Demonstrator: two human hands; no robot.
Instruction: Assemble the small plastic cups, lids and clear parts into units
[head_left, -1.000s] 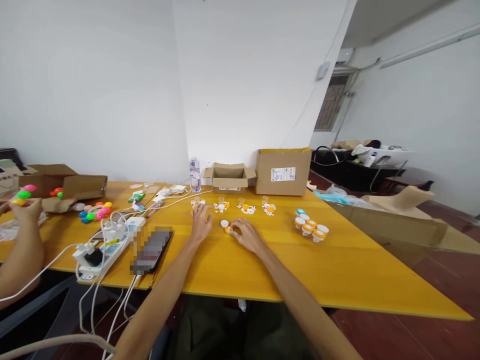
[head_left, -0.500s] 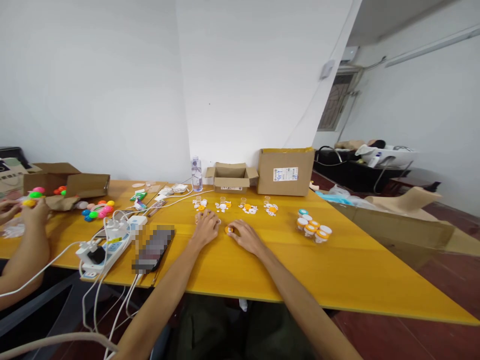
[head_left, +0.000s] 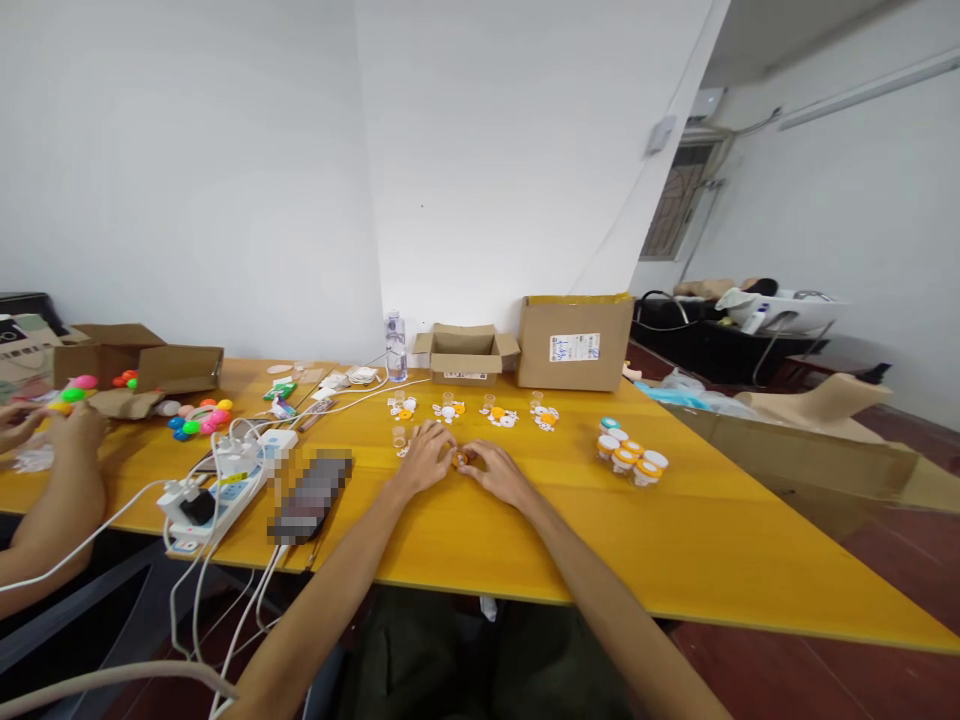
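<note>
My right hand (head_left: 496, 474) pinches the edge of a small round orange piece (head_left: 459, 461) just above the table. Close against its other side is my left hand (head_left: 427, 458), fingers bent together; anything small between its fingertips is too hidden to make out. Left of that hand stands a small clear cup (head_left: 399, 437) with white bits beside it. Beyond both hands, several little piles of white and orange plastic parts (head_left: 501, 416) lie in a row, each with a clear cup. To the right, several clear jars with orange, white and teal tops (head_left: 631, 458) stand clustered.
A water bottle (head_left: 395, 347), an open carton (head_left: 465, 362) and a larger cardboard box (head_left: 576, 345) line the wall. On the left lie a phone (head_left: 311, 495) and a power strip (head_left: 232, 490) with cables. Another person's hands (head_left: 71, 430) hold colourful balls at the far left.
My left hand has moved right, from the clear cup to the orange piece, uncovering the cup. My right hand keeps its pinch in nearly the same spot.
</note>
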